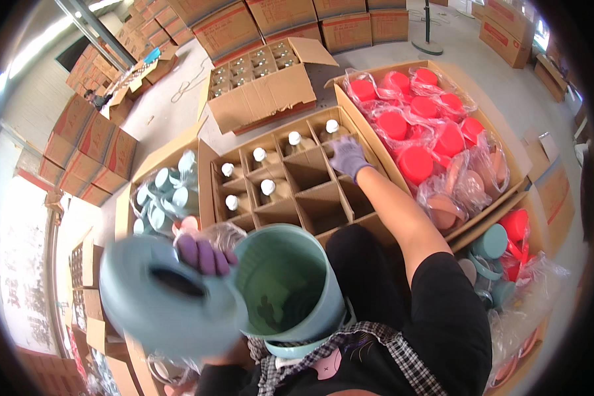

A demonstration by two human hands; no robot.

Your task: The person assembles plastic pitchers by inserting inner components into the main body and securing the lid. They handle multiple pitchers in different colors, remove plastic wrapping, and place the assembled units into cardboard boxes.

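Note:
My left hand (203, 255), in a purple glove, grips a blurred blue-green plastic piece (143, 302) with a dark oval slot, perhaps a lid. Beside it, close to my body, is a large blue-green plastic container (284, 277) with its open top facing up. My right hand (348, 157), in a pale purple glove, reaches into a divided cardboard carton (208, 183). Its fingers are at a compartment just below a white-capped bottle (332, 127); whether they hold anything is hidden. Several more white-capped bottles (269, 188) stand in the left and far compartments.
Right of the carton is a box of bagged red-lidded containers (420, 106). Bagged blue-green plastic parts (166, 195) fill a box to the left. Beyond stands an open carton of clear bottles (257, 69). Stacked cartons (227, 32) and a distant person (95, 99) are farther back.

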